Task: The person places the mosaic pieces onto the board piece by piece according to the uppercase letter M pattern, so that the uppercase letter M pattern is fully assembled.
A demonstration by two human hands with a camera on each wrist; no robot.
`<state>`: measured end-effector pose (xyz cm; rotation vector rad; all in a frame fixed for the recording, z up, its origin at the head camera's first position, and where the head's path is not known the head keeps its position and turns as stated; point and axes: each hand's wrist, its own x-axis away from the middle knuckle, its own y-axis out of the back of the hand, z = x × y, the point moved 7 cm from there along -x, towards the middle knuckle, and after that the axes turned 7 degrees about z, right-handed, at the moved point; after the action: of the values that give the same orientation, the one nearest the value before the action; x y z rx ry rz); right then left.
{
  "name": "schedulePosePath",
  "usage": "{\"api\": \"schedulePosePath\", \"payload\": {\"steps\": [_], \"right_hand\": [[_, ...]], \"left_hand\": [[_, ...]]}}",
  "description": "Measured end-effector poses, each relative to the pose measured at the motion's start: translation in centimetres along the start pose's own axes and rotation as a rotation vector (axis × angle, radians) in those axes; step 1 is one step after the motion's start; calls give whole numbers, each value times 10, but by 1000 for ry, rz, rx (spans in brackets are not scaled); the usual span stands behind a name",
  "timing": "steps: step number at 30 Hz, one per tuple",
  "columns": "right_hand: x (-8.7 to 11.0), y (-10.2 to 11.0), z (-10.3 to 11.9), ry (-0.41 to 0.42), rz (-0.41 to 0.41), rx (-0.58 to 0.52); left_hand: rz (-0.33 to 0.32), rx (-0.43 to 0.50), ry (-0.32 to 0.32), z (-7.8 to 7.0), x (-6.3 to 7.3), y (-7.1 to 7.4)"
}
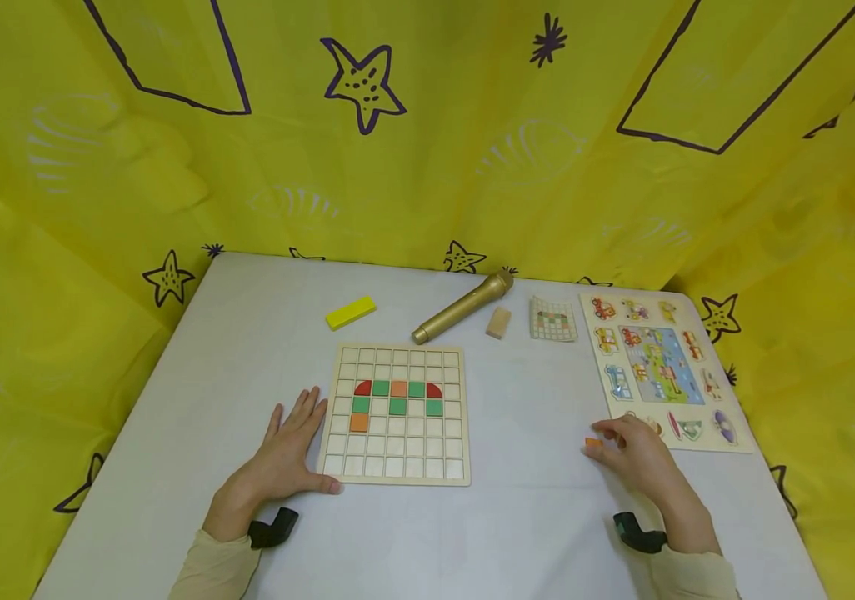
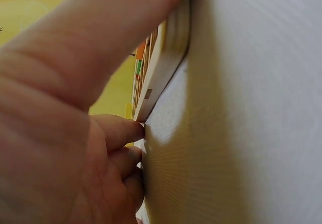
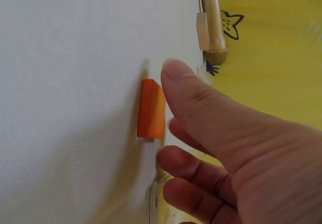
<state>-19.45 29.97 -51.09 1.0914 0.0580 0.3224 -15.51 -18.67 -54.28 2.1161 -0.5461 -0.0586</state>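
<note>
My left hand (image 1: 288, 454) lies beside a wooden grid board (image 1: 403, 475), fingertips at its left edge and thumb at its lower left corner. The left wrist view shows the thumb and a fingertip right at the board's side (image 2: 166, 68). Red, green and orange tiles sit in some of its squares, among them an orange tile (image 1: 359, 422) at the lower left. At the right, my right hand (image 1: 633, 450) is low over the table, its bent thumb and forefinger around a loose orange tile (image 3: 152, 109). In the right wrist view the tile is close against the tabletop, just beyond the parted fingertips.
A vehicle peg puzzle (image 1: 663, 367) lies at the right, partly under the right hand. Farther back are a yellow block (image 1: 351, 312), a gold microphone (image 1: 461, 308), a small wooden block (image 1: 498, 322) and a pattern card (image 1: 552, 320). Yellow cloth (image 1: 427, 183) hangs behind the table.
</note>
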Motion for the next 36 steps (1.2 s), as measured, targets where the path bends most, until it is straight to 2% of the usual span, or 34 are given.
{"api": "schedulePosePath", "payload": {"steps": [10,21,27,36], "right_hand": [[1,-4,-2,-9,38,-15],[-7,-7,3,-24,-3,8],[-23,-8,21,-1,-40,-32],[-58,-23,65,95,-31,-78]], "left_hand": [[5,9,8,2,0,-1],[5,8,10,2,-1,-1],[1,18,8,2,0,-1],[1,25,14,2,-1,-1]]}}
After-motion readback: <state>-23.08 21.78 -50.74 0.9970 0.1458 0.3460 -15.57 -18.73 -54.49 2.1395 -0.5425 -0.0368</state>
